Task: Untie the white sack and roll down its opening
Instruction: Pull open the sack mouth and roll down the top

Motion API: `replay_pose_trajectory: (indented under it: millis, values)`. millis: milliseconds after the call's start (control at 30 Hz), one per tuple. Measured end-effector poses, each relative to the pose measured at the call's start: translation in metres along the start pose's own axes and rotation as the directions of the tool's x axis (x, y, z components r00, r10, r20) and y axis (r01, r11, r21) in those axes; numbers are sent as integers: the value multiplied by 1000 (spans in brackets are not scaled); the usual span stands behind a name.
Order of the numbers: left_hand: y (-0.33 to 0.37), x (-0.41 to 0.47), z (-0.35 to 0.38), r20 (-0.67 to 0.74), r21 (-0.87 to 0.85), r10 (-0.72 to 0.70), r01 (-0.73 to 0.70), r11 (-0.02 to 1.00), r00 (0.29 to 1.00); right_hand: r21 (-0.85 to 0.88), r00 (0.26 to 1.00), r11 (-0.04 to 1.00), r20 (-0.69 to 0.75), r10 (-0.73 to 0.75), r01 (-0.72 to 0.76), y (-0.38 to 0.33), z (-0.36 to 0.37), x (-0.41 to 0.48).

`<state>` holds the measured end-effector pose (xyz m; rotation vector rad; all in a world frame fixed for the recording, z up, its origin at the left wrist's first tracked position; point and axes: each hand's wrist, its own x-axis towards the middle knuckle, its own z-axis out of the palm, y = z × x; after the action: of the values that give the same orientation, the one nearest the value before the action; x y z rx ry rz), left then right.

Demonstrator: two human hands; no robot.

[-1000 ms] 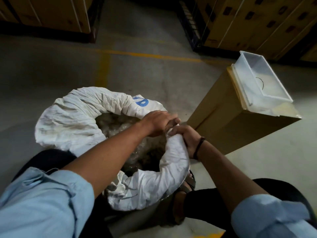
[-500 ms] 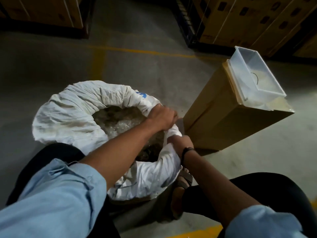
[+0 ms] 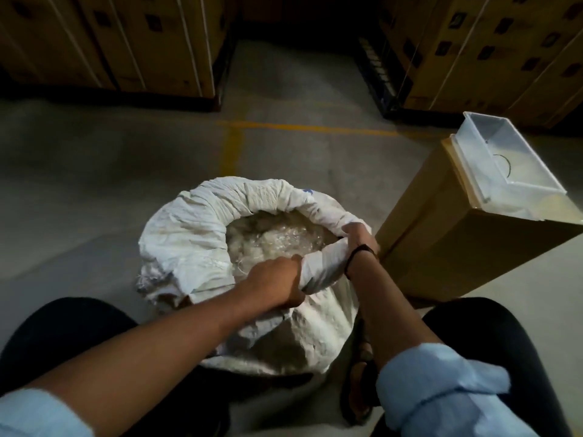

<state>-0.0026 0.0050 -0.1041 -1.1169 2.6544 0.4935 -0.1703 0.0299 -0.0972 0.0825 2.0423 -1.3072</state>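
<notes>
The white sack [image 3: 186, 244] stands open on the floor between my knees. Its opening is rolled into a thick cuff around pale, clear plastic contents [image 3: 274, 239]. My left hand [image 3: 279, 283] grips the rolled cuff at the near rim, fingers curled over it. My right hand [image 3: 358, 236], with a dark band on its wrist, grips the cuff at the right rim, beside the cardboard box. The stretch of cuff between the two hands is twisted tight. No tie or string shows on the sack.
A tall cardboard box [image 3: 448, 244] stands just right of the sack, with a clear plastic bin [image 3: 492, 171] on top. Stacked cartons on pallets [image 3: 126, 42] line the back. A yellow line [image 3: 303, 127] crosses the concrete floor. My sandalled foot [image 3: 362, 373] is beside the sack.
My left hand has slid from the right rim back to the near rim. My right hand has moved farther along the right rim. The view has tilted up.
</notes>
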Motion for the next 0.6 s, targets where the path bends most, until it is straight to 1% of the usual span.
replay_pose_trajectory:
  millis: [33, 67, 100, 133, 167, 200, 233, 267, 300, 333, 367, 433, 467, 533, 600]
  values:
    - [-2, -5, 4, -45, 38, -3, 5, 999, 999, -278, 989, 958, -106, -106, 73, -4, 1, -6]
    - [-3, -10, 7, -90, 80, 41, -34, 996, 995, -518, 939, 826, -113, -325, 224, -10, -2, -13]
    - [-2, -14, 9, -136, 109, 91, -76, 991, 987, -672, 816, 592, 34, -577, 446, -19, -4, -25]
    - [-1, -17, 11, -198, 102, 145, -127, 987, 969, -715, 665, 286, 326, -672, 639, -28, -7, -38]
    - [3, -22, 9, -249, 62, 165, -154, 986, 954, -646, 534, 35, 597, -599, 762, -36, -13, -57]
    - [8, -26, 6, -247, 71, 182, -169, 983, 952, -543, 468, -86, 784, -408, 835, -38, -17, -70]
    - [18, -31, 2, -231, 129, 216, -190, 973, 949, -486, 459, -125, 867, -194, 865, -33, -22, -80]
    - [29, -36, -1, -220, 147, 253, -224, 963, 942, -448, 448, -147, 893, -32, 882, -25, -30, -85]
    - [40, -39, 2, -241, 136, 311, -285, 949, 919, -436, 451, -182, 891, 50, 882, -13, -36, -85]
    - [51, -45, 7, -250, 132, 344, -320, 938, 905, -416, 441, -212, 893, 88, 884, -1, -45, -84]
    - [62, -52, 11, -162, 190, 325, -293, 937, 932, -411, 439, -229, 894, 90, 883, 8, -52, -82]
    - [71, -59, 19, 22, 346, 249, -241, 907, 968, -427, 449, -200, 891, 75, 882, 17, -64, -76]
    - [71, -59, 20, 56, 368, 240, -243, 897, 969, -437, 459, -205, 885, 74, 876, 19, -66, -74]
    - [64, -59, 13, 85, 295, 228, -243, 924, 970, -451, 475, -262, 879, 32, 853, 25, -66, -70]
    - [59, -61, 6, 197, 221, 181, -223, 949, 964, -455, 465, -309, 884, -45, 835, 38, -63, -67]
